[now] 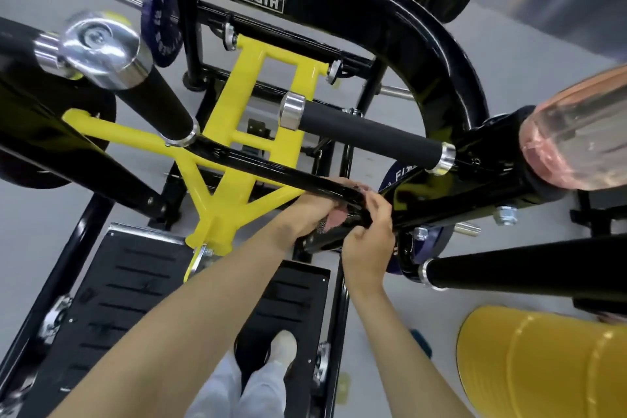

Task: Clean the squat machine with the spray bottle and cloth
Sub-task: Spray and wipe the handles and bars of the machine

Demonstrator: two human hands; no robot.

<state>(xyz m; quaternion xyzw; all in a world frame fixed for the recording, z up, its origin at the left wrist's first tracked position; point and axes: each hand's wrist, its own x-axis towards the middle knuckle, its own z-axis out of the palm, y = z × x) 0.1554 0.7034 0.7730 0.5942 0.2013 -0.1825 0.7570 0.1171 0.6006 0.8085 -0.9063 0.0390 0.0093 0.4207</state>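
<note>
Clutching mostly hidden cloth (pixel 334 217), left hand (pixel 312 210), right hand (pixel 368 244), fingers curled round it, bottle (pixel 576 136) blurred

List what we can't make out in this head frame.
Head view only.
Cloth: mostly covered by left hand and right hand; only a pink patch shows.
Clear bottle: top cut off by right edge, blurred.
Yellow object: cut off by bottom-right corner.
Plate lettering: partly behind black frame.

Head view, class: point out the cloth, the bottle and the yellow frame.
cloth (pixel 336 216), head view, the pink fold that shows.
bottle (pixel 576 139), head view, its clear pinkish base.
yellow frame (pixel 249 78), head view, its left upright bar.
</note>
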